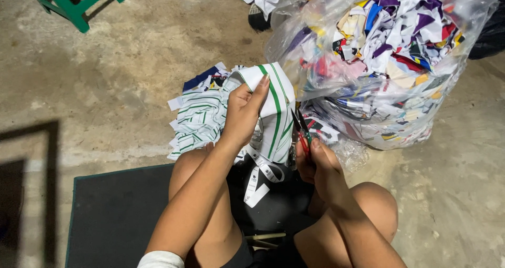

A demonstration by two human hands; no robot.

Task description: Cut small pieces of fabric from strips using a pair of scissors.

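Note:
My left hand (243, 112) holds up a folded piece of white fabric with green stripes (274, 107), thumb along its upper edge. A white label strip (258, 181) hangs from the fabric over my lap. My right hand (314, 160) grips a small pair of red-handled scissors (302, 131), blades pointing up at the fabric's right edge. Both hands are above my bent knees.
A pile of white and green striped fabric pieces (197, 118) lies on the concrete floor ahead. A big clear plastic bag (384, 62) stuffed with colourful scraps stands at the right. A dark mat (113, 215) lies under me; green stool legs (73, 5) at top left.

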